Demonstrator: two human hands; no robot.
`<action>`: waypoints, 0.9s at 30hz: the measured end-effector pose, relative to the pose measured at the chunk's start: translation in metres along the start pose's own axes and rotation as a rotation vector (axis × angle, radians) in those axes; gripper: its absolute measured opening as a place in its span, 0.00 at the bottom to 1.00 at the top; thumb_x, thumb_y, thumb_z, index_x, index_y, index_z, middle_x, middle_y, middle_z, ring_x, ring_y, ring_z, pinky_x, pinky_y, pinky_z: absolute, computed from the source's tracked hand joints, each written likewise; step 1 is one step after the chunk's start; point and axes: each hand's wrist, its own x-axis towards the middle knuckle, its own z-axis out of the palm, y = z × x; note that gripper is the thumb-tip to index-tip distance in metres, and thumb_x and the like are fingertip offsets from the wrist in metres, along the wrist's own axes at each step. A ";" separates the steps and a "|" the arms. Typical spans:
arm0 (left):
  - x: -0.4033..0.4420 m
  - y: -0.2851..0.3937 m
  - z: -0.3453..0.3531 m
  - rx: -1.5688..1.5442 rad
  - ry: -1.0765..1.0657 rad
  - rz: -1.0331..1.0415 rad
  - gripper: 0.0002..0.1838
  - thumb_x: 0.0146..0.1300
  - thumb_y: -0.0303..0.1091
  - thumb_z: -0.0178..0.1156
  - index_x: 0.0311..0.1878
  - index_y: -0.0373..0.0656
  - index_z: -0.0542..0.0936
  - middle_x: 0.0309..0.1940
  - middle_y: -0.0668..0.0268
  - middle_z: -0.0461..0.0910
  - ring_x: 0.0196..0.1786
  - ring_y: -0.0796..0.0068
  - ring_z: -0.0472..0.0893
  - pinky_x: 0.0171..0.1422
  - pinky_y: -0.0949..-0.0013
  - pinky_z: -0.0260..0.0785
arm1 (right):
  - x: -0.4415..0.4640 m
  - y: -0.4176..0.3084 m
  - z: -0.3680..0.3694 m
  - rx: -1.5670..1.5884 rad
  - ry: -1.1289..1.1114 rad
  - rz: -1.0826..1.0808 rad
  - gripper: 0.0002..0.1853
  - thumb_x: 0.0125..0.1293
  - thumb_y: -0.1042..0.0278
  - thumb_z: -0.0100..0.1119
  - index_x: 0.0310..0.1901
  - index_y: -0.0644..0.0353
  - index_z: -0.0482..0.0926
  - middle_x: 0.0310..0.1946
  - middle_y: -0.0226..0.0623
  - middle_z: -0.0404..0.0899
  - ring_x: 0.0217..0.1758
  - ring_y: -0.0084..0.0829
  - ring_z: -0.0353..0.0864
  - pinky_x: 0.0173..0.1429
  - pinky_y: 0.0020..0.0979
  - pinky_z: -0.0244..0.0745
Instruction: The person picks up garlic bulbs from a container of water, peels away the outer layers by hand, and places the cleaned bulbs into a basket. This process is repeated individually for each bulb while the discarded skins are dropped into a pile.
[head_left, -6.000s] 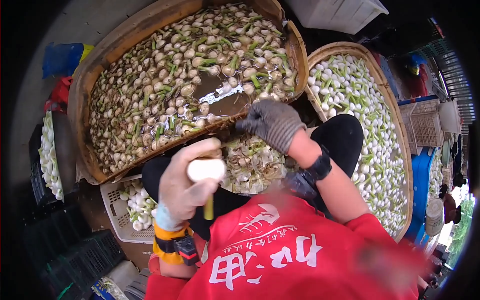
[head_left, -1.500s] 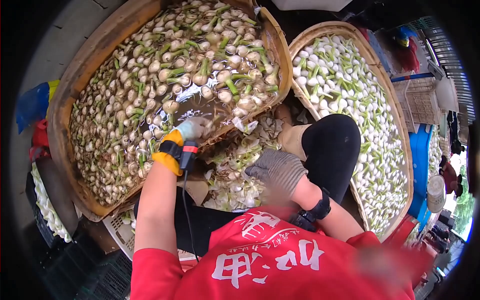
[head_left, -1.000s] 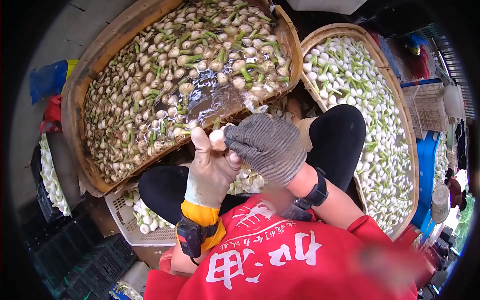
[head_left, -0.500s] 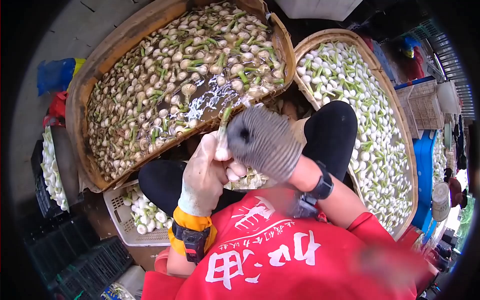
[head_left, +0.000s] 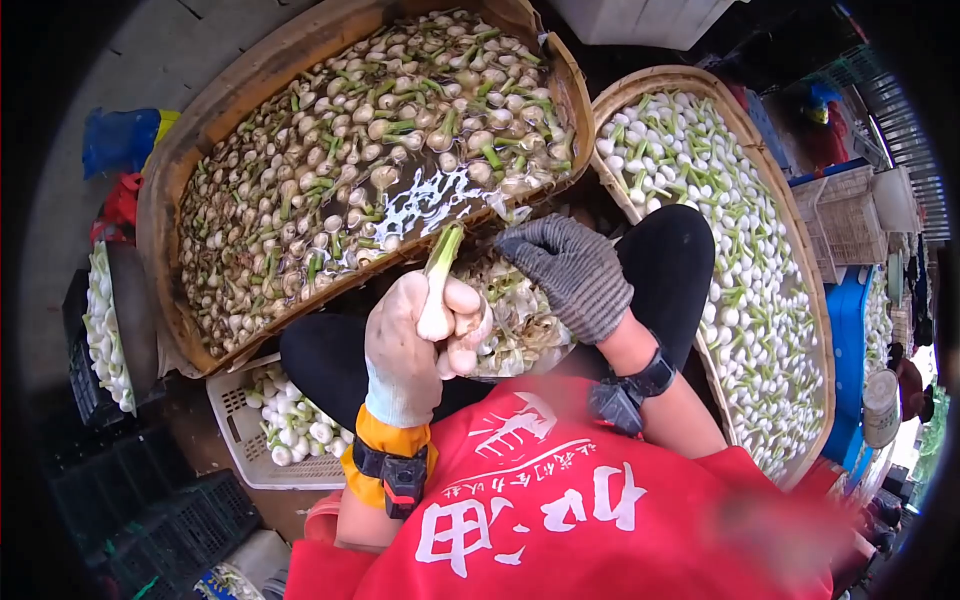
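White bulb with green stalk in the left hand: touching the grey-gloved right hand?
Apart. The head view shows a gap, pale husks visible through it, between the held bulb and the grey-gloved right hand.

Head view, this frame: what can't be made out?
In the head view:
Left hand: one bulb shows; its grip may hide more.
Right hand: anything held, hidden by its back.
Brown tub: floor, mostly under massed bulbs.
White bin: far side, cut off by the top edge.
Red shirt: one patch, blurred.
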 end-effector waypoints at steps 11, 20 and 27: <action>0.020 -0.024 -0.005 -0.125 -0.048 -0.106 0.15 0.70 0.26 0.47 0.54 0.30 0.76 0.40 0.59 0.83 0.38 0.71 0.84 0.44 0.74 0.77 | 0.006 -0.027 0.012 -0.156 -0.230 -0.110 0.14 0.55 0.60 0.71 0.38 0.61 0.84 0.34 0.42 0.81 0.38 0.37 0.83 0.47 0.34 0.76; 0.028 -0.033 0.002 0.551 0.177 0.362 0.11 0.71 0.28 0.54 0.49 0.33 0.82 0.37 0.65 0.84 0.37 0.79 0.83 0.43 0.76 0.75 | -0.019 -0.007 0.022 0.112 -0.023 0.036 0.20 0.56 0.56 0.73 0.42 0.62 0.80 0.34 0.39 0.82 0.35 0.34 0.83 0.43 0.32 0.78; 0.031 -0.020 -0.005 0.511 0.210 0.280 0.12 0.72 0.28 0.53 0.52 0.31 0.78 0.37 0.67 0.82 0.36 0.82 0.81 0.36 0.79 0.74 | -0.023 -0.023 0.001 0.251 -0.055 0.079 0.14 0.54 0.69 0.72 0.38 0.61 0.77 0.33 0.36 0.80 0.34 0.28 0.81 0.43 0.30 0.76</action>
